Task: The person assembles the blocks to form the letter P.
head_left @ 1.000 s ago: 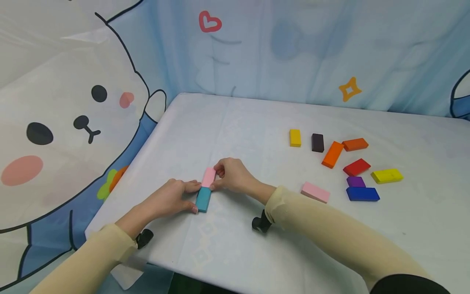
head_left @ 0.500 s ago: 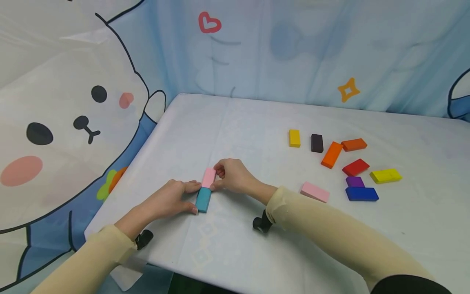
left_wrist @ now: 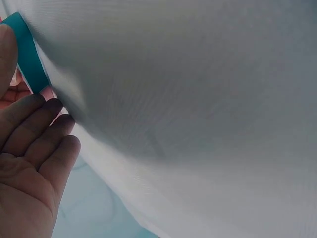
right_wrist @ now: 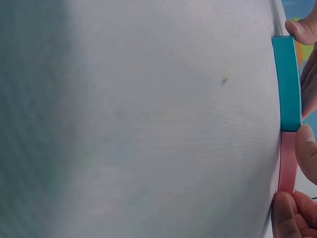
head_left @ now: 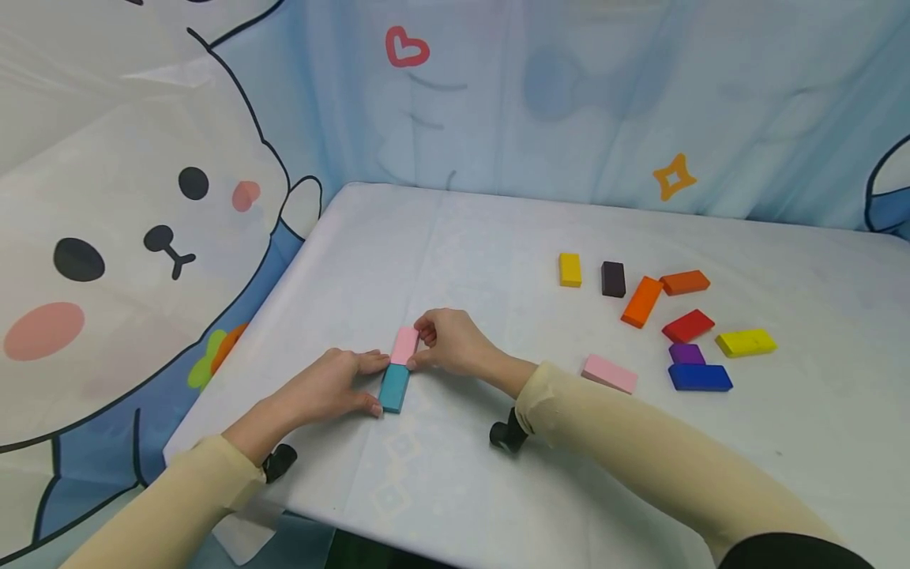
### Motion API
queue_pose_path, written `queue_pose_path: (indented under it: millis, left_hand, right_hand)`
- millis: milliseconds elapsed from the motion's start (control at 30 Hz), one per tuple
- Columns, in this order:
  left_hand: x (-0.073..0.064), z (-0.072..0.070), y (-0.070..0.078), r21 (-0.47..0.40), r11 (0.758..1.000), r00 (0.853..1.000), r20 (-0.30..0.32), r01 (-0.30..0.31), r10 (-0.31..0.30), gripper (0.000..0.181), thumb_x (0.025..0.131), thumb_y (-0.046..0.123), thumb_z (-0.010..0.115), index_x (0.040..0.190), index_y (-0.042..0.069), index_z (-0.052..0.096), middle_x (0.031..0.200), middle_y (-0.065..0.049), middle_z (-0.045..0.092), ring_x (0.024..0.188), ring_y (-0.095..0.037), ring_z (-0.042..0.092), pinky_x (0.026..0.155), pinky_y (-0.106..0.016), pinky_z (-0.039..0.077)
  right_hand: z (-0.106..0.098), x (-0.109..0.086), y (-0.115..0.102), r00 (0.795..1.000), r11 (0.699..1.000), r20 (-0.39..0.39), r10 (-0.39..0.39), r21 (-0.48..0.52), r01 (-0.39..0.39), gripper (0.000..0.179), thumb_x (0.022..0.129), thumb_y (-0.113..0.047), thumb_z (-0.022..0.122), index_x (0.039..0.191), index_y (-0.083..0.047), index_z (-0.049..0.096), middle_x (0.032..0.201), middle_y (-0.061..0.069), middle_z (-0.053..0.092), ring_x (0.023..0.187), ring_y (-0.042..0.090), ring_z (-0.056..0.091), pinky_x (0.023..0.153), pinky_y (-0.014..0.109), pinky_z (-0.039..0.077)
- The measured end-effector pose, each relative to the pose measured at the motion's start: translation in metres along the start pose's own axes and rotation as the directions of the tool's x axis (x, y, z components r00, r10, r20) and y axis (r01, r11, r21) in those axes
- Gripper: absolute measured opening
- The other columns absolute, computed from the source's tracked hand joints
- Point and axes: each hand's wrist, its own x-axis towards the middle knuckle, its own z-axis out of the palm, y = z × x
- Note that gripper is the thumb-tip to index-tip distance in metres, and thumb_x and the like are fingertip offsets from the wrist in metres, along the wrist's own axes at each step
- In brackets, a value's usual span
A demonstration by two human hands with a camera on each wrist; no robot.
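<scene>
Teal rectangular block [head_left: 394, 388], left hand [head_left: 329, 387], fingers extended, touching its left side, right hand [head_left: 453, 340] pinching pink rectangular block [head_left: 404, 346] abutting far end

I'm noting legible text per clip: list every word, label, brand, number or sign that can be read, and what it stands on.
None: no word, label, brand or number can be read in any view.
The teal block and the pink block at its end show plain faces.
The backdrop shows drawings, including a red heart and an orange star, but no readable lettering.
</scene>
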Motion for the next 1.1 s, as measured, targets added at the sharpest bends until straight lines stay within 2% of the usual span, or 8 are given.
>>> queue_pose_path:
  millis: [267,500,733,967,1100]
  left_hand:
    - [0.003,-0.008,0.002,0.036,0.999,1.000,0.004,0.007,-0.008,0.077,0.081,0.025,0.088,0.145,-0.001,0.054,0.149,-0.017,0.056,0.142,-0.034,0.051,0.115,-0.048,0.045]
    - [0.013,-0.017,0.001,-0.014,0.999,1.000,0.005,0.028,-0.028,0.088,0.082,0.027,0.087,0.154,0.000,0.043,0.156,-0.018,0.048,0.146,-0.036,0.045,0.118,-0.052,0.041]
    - [0.023,-0.013,-0.004,-0.069,0.997,0.999,0.028,0.030,-0.028,0.090,0.084,0.029,0.085,0.157,0.002,0.039,0.160,-0.018,0.043,0.150,-0.037,0.039,0.121,-0.053,0.037]
    - [0.028,-0.011,-0.004,-0.052,0.999,0.999,0.042,0.009,-0.007,0.090,0.085,0.027,0.084,0.158,0.003,0.037,0.162,-0.017,0.040,0.151,-0.038,0.036,0.122,-0.054,0.035]
    - [0.030,-0.012,-0.003,-0.037,0.999,0.999,0.045,0.020,-0.019,0.090,0.085,0.029,0.085,0.158,0.005,0.038,0.163,-0.017,0.039,0.152,-0.038,0.034,0.122,-0.055,0.034]
  right_hand:
    - [-0.003,-0.001,0.002,1.000,0.999,0.001,0.015,0.047,-0.015,0.056,0.081,-0.022,0.088,0.126,0.003,0.066,0.107,0.009,0.071,0.098,0.019,0.064,0.091,0.031,0.057]
    - [-0.006,-0.005,0.006,1.000,0.997,-0.001,0.026,0.075,-0.026,0.057,0.084,-0.024,0.086,0.130,0.002,0.065,0.112,0.010,0.071,0.102,0.021,0.065,0.094,0.032,0.057]
    - [-0.009,-0.016,0.011,1.000,0.995,0.013,0.029,0.093,-0.030,0.054,0.085,-0.025,0.085,0.129,0.001,0.066,0.108,0.008,0.071,0.098,0.017,0.064,0.091,0.030,0.057]
    - [-0.012,-0.029,0.018,1.000,0.992,0.024,0.006,0.123,-0.009,0.052,0.086,-0.027,0.084,0.128,0.000,0.067,0.106,0.006,0.072,0.095,0.016,0.065,0.089,0.029,0.058]
    - [-0.017,-0.036,0.021,1.000,0.992,0.029,-0.009,0.124,0.005,0.051,0.088,-0.028,0.082,0.128,-0.001,0.067,0.106,0.006,0.071,0.095,0.015,0.064,0.089,0.029,0.058]
